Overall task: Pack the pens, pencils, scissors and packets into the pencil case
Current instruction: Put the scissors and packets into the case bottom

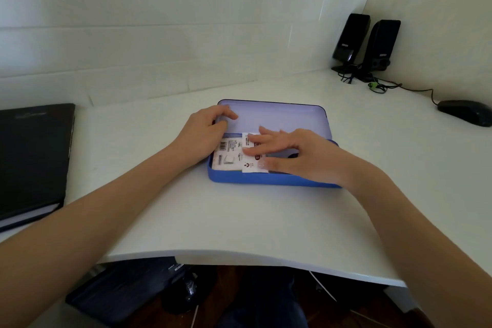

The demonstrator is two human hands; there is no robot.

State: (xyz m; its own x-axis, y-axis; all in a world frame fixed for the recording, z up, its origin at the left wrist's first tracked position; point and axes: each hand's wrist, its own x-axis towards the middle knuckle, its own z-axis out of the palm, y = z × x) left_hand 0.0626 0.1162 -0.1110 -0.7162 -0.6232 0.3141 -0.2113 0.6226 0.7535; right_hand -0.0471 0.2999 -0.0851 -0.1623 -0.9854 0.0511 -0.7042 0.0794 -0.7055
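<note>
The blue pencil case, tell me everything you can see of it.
The pencil case is a blue, rounded-corner box, plastic by its look, lying open on the white desk with its pale lilac lid folded back flat. White printed packets lie inside the tray. The left hand rests on the lid's left corner; the right hand lies spread over the packets, hiding the tray's right half.

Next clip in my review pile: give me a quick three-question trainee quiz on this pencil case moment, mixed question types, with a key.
1. True or false: the blue pencil case lies open, its lid tipped back.
2. Which hand rests flat on the white packets inside the case: A) left hand B) right hand?
3. What black objects stand in the far right corner of the desk?

Key: 1 true. 2 B. 3 two speakers.
</note>
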